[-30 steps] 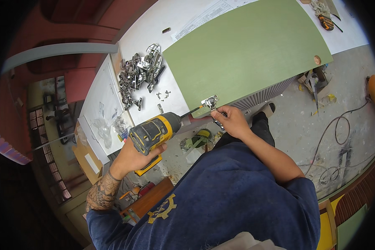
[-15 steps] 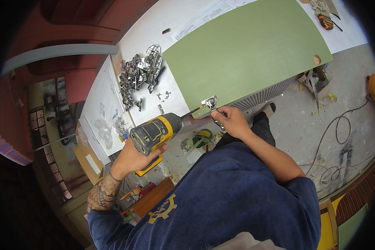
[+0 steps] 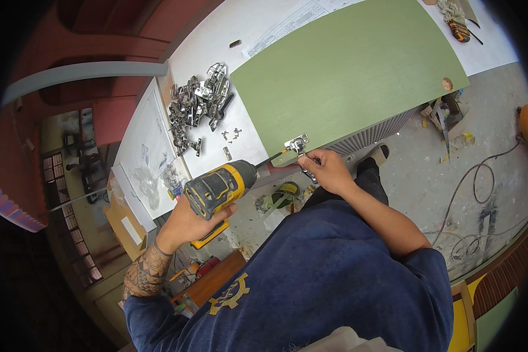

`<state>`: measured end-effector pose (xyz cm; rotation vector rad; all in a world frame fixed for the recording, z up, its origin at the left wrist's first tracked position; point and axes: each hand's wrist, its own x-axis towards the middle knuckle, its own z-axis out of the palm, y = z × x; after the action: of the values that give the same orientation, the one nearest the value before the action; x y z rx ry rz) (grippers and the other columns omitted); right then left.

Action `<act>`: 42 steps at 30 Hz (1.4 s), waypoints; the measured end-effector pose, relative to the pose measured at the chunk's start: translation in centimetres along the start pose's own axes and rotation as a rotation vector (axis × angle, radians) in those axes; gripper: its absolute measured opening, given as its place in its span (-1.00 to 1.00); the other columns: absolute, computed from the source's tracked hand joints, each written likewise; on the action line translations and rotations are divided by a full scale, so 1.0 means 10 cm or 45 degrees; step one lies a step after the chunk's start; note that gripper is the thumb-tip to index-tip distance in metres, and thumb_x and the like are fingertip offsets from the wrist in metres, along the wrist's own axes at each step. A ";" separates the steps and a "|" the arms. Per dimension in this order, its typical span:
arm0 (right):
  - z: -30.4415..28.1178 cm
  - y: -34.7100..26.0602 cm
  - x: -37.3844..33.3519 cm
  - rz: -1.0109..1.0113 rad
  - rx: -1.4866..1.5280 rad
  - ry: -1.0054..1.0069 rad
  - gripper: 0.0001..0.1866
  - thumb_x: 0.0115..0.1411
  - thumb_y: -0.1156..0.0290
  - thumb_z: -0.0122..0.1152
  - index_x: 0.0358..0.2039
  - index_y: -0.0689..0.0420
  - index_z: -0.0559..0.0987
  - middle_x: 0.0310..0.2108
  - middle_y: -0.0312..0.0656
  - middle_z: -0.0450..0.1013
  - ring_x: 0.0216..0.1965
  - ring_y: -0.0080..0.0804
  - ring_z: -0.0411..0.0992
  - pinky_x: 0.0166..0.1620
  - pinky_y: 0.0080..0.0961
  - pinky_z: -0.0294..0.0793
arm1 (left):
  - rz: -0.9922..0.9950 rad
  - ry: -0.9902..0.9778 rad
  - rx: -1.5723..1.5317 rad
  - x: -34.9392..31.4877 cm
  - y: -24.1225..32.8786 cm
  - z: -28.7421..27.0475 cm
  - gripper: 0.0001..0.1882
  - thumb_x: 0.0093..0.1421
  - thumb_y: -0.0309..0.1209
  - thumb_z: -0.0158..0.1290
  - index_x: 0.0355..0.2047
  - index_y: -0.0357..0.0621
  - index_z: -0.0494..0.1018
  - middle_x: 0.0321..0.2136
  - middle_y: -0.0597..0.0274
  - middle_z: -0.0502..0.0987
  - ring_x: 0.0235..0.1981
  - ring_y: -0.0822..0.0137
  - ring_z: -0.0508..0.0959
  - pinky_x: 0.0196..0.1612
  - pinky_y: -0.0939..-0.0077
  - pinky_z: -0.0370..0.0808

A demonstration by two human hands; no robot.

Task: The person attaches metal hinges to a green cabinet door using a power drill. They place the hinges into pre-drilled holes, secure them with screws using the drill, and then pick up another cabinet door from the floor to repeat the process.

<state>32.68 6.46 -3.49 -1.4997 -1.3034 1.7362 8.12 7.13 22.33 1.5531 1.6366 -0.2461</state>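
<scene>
My left hand (image 3: 185, 222) is wrapped round the handle of a yellow and black cordless drill (image 3: 222, 185). Its long dark bit points right, and the tip meets a silver cabinet hinge (image 3: 297, 142) at the near left corner of a green panel (image 3: 352, 70). The fingers of my right hand (image 3: 330, 172) are closed on the arm of that hinge, which hangs over the panel's edge. Whether the bit sits in a screw is too small to tell. A few loose screws (image 3: 232, 135) lie on the white surface left of the panel.
Behind the screws is a heap of metal hinges (image 3: 199, 97). A tape measure (image 3: 459, 31) lies at the far right. Tools in a box (image 3: 443, 111) stand below the panel's right side, and a cable (image 3: 475, 167) loops over the floor. Clear plastic bags (image 3: 145, 185) lie at left.
</scene>
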 end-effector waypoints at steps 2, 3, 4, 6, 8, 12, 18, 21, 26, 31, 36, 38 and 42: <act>0.00 0.00 0.00 0.000 0.004 -0.008 -0.50 0.30 -0.02 0.31 -0.21 0.26 0.72 -0.52 -0.02 0.56 -0.49 -0.27 0.50 -0.33 -0.29 0.46 | -0.085 -0.019 -0.006 -0.01 0.02 -0.01 -0.63 0.22 -0.27 0.30 -0.05 -0.25 0.59 -0.19 0.03 0.68 -0.18 0.13 0.68 -0.04 0.31 0.60; 0.00 0.00 0.00 0.001 0.008 -0.015 -0.50 0.30 -0.02 0.31 -0.21 0.26 0.72 -0.51 -0.01 0.56 -0.49 -0.28 0.50 -0.33 -0.29 0.46 | -0.075 -0.018 -0.001 -0.01 0.02 -0.01 -0.63 0.22 -0.27 0.30 -0.06 -0.25 0.59 -0.19 0.02 0.68 -0.18 0.13 0.68 -0.04 0.30 0.60; 0.00 0.00 0.00 0.000 0.007 -0.017 -0.50 0.30 -0.02 0.31 -0.21 0.26 0.72 -0.51 -0.01 0.56 -0.49 -0.28 0.50 -0.33 -0.29 0.46 | -0.065 -0.016 0.004 -0.02 0.02 -0.01 -0.63 0.22 -0.27 0.30 -0.06 -0.25 0.59 -0.19 0.02 0.67 -0.18 0.12 0.68 -0.04 0.30 0.60; 0.01 0.02 0.00 0.007 0.025 -0.008 -0.50 0.29 -0.03 0.31 -0.21 0.26 0.72 -0.52 -0.02 0.56 -0.50 -0.26 0.50 -0.33 -0.29 0.46 | -0.073 -0.013 -0.002 -0.01 0.04 -0.01 -0.63 0.22 -0.27 0.30 -0.06 -0.26 0.59 -0.19 0.02 0.67 -0.18 0.12 0.68 -0.05 0.30 0.60; 0.03 0.05 0.02 -0.007 0.026 0.001 -0.49 0.29 -0.03 0.31 -0.21 0.26 0.72 -0.53 -0.02 0.56 -0.50 -0.26 0.50 -0.33 -0.29 0.46 | -0.081 -0.009 -0.007 -0.01 0.04 -0.01 -0.63 0.22 -0.27 0.29 -0.06 -0.26 0.59 -0.20 0.02 0.67 -0.18 0.12 0.68 -0.05 0.30 0.60; 0.04 0.08 0.03 -0.022 0.011 0.013 -0.49 0.29 -0.03 0.31 -0.20 0.26 0.72 -0.55 -0.03 0.55 -0.52 -0.27 0.51 -0.34 -0.28 0.46 | -0.068 -0.008 0.005 0.00 0.04 -0.01 -0.63 0.22 -0.28 0.30 -0.06 -0.26 0.59 -0.20 0.02 0.67 -0.19 0.11 0.68 -0.05 0.30 0.60; 0.05 0.10 0.03 -0.055 0.033 0.030 -0.50 0.29 -0.02 0.32 -0.19 0.26 0.72 -0.55 -0.02 0.56 -0.51 -0.27 0.51 -0.34 -0.29 0.46 | -0.063 -0.010 -0.007 0.00 0.03 0.00 -0.64 0.22 -0.28 0.30 -0.06 -0.25 0.59 -0.20 0.03 0.68 -0.19 0.13 0.67 -0.04 0.30 0.59; 0.04 0.07 0.03 -0.029 0.024 0.013 -0.50 0.29 -0.02 0.32 -0.19 0.26 0.72 -0.54 -0.03 0.56 -0.51 -0.28 0.51 -0.35 -0.30 0.46 | -0.083 -0.015 -0.022 0.00 0.04 -0.01 -0.64 0.22 -0.29 0.30 -0.06 -0.24 0.59 -0.20 0.04 0.68 -0.19 0.14 0.67 -0.04 0.30 0.59; 0.02 0.03 0.01 -0.028 0.018 0.015 -0.51 0.29 -0.01 0.32 -0.20 0.26 0.72 -0.54 -0.02 0.57 -0.51 -0.28 0.51 -0.34 -0.30 0.47 | -0.087 -0.019 -0.020 0.00 0.05 -0.02 -0.64 0.22 -0.29 0.30 -0.05 -0.24 0.59 -0.20 0.04 0.68 -0.19 0.13 0.67 -0.04 0.30 0.59; 0.02 0.04 0.02 0.014 0.018 -0.004 -0.50 0.29 -0.02 0.32 -0.20 0.26 0.72 -0.54 -0.03 0.56 -0.52 -0.28 0.51 -0.33 -0.30 0.46 | -0.057 -0.013 -0.010 0.00 0.04 -0.01 -0.62 0.23 -0.26 0.29 -0.05 -0.24 0.59 -0.20 0.02 0.67 -0.19 0.11 0.67 -0.04 0.28 0.59; 0.01 0.03 0.01 0.023 0.014 -0.026 -0.50 0.29 -0.03 0.32 -0.20 0.26 0.72 -0.54 -0.03 0.56 -0.50 -0.27 0.51 -0.33 -0.30 0.46 | -0.064 -0.013 0.018 0.00 0.02 -0.01 -0.62 0.23 -0.26 0.29 -0.04 -0.24 0.60 -0.19 0.03 0.68 -0.18 0.11 0.68 -0.03 0.29 0.60; 0.02 0.05 0.02 -0.005 0.013 -0.004 -0.50 0.29 -0.03 0.32 -0.20 0.26 0.72 -0.54 -0.03 0.56 -0.50 -0.27 0.51 -0.33 -0.29 0.46 | -0.056 -0.003 0.033 0.00 0.01 -0.01 -0.62 0.23 -0.25 0.29 -0.04 -0.23 0.60 -0.19 0.04 0.68 -0.18 0.11 0.68 -0.03 0.29 0.60; 0.02 0.06 0.02 -0.027 0.012 0.022 -0.49 0.29 -0.03 0.32 -0.20 0.26 0.72 -0.54 -0.03 0.56 -0.51 -0.27 0.51 -0.34 -0.29 0.46 | -0.049 0.012 0.035 0.00 0.05 -0.02 -0.62 0.23 -0.24 0.28 -0.04 -0.21 0.60 -0.19 0.05 0.68 -0.17 0.10 0.68 -0.02 0.29 0.60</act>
<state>32.56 6.28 -4.08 -1.4867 -1.2961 1.7101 8.46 7.42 22.66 1.5468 1.6782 -0.2836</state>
